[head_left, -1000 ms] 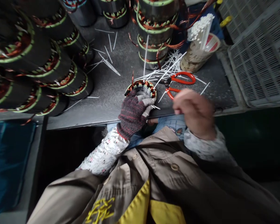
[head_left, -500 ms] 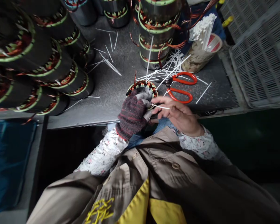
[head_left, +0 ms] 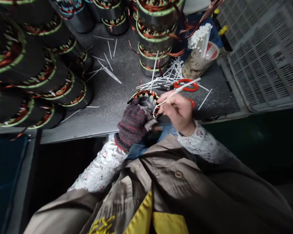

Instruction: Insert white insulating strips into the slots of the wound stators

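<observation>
A motor stator (head_left: 148,103) with copper windings and a pale green rim is at the front edge of the bench. My left hand (head_left: 132,122), in a dark knitted glove with greyish wrapped fingertips, grips its near left side. My bare right hand (head_left: 177,109) is closed in a pinch on a thin white strip (head_left: 190,83). One end of the strip curves down to the stator's near right rim; the other sticks out beyond my fingers. A second white strip (head_left: 154,70) stands up from the far rim. Behind my right hand lie red-handled scissors (head_left: 194,85), partly hidden.
Loose white strips (head_left: 172,72) lie piled behind the stator, others scattered left. Stacked stators (head_left: 158,32) stand at the back, with more stacks (head_left: 39,70) at left. A tub (head_left: 197,65) holds upright white sticks. Grey plastic crates (head_left: 266,71) border the right.
My right hand has risen and turned over, drawing the white strip up and to the right. The scissors are now more covered by it. My left hand keeps its hold on the stator.
</observation>
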`<state>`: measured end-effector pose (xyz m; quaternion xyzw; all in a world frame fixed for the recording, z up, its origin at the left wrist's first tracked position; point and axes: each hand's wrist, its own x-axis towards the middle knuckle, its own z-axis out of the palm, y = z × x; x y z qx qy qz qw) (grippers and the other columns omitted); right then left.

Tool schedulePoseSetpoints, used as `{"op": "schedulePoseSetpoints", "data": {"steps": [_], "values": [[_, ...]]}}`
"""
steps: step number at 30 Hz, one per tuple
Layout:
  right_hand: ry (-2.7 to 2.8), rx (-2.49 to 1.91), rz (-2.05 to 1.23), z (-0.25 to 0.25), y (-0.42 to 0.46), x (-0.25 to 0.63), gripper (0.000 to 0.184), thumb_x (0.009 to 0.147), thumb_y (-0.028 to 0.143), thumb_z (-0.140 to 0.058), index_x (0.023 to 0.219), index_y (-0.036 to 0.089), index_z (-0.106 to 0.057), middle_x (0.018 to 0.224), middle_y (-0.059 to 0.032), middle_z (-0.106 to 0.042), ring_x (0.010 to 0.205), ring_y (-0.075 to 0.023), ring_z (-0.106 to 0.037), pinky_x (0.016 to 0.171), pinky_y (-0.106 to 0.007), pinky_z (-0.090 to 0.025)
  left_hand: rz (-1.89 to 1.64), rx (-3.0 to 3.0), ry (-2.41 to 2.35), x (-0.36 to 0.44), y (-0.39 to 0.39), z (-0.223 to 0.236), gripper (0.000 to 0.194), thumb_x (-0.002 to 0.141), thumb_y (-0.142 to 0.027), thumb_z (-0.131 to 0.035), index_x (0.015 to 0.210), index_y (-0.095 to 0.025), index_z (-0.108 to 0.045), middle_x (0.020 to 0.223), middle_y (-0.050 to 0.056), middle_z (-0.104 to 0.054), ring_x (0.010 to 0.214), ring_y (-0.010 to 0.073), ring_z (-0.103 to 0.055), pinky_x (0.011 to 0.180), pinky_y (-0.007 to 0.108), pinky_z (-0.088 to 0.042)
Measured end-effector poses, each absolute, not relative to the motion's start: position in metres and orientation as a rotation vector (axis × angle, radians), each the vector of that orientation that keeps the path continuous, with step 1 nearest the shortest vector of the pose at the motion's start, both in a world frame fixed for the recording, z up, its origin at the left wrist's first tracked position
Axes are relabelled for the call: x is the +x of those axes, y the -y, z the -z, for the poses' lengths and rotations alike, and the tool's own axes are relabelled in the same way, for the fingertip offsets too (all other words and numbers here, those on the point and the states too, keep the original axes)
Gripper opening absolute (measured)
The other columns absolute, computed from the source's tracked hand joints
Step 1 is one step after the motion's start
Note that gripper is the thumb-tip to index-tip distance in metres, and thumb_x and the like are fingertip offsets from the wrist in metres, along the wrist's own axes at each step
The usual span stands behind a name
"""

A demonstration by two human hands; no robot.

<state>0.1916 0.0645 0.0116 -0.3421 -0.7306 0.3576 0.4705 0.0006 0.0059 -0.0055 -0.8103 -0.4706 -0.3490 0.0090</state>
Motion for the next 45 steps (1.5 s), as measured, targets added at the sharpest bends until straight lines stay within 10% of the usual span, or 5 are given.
{"op": "schedulePoseSetpoints", "data": {"steps": [5, 10, 21, 45], "values": [[2.451, -1.249, -0.184, -0.004, -0.109, 0.271, 0.015, 0.078, 0.026, -0.072, 0.09, 0.019, -0.067, 0.116, -0.0167, -0.072, 0.11, -0.0341, -0.067, 0.094, -0.049, -0.054, 1.036, -2.531, 1.545, 0.01, -0.002, 0.0, 0.042, 0.096, -0.044, -0.066, 0.125, -0.015, -0.06, 0.129, 0.015, -0.069, 0.126, 0.0291, -0.065, 0.113, 0.052, -0.052], [2.876, -1.577, 0.074, -0.023, -0.135, 0.275, 0.064, 0.08, 0.011, -0.054, 0.144, 0.013, -0.055, 0.119, -0.0184, -0.071, 0.11, -0.0332, -0.067, 0.091, -0.041, -0.052, 0.454, -2.513, 1.672, 0.016, -0.002, -0.009, 0.039, 0.092, -0.051, -0.069, 0.104, -0.014, -0.073, 0.099, 0.013, -0.075, 0.106, 0.0325, -0.07, 0.112, 0.056, -0.049], [2.589, -1.449, -0.118, -0.007, -0.097, 0.243, 0.066, 0.081, 0.044, -0.065, 0.136, 0.009, -0.061, 0.123, -0.0189, -0.073, 0.115, -0.0364, -0.066, 0.099, -0.046, -0.054, 0.525, -2.594, 1.517, -0.002, -0.006, -0.005, 0.042, 0.094, -0.056, -0.063, 0.093, -0.015, -0.074, 0.088, 0.011, -0.073, 0.107, 0.0315, -0.071, 0.112, 0.054, -0.049], [2.874, -1.093, 0.14, -0.018, -0.071, 0.269, 0.052, 0.089, 0.048, -0.056, 0.127, 0.013, -0.068, 0.084, -0.0099, -0.073, 0.08, -0.026, -0.064, 0.069, -0.034, -0.038, 0.645, -2.479, 1.469, -0.002, -0.003, -0.003, 0.041, 0.096, -0.054, -0.063, 0.106, -0.015, -0.071, 0.106, 0.012, -0.075, 0.105, 0.0295, -0.07, 0.108, 0.054, -0.054]]}}
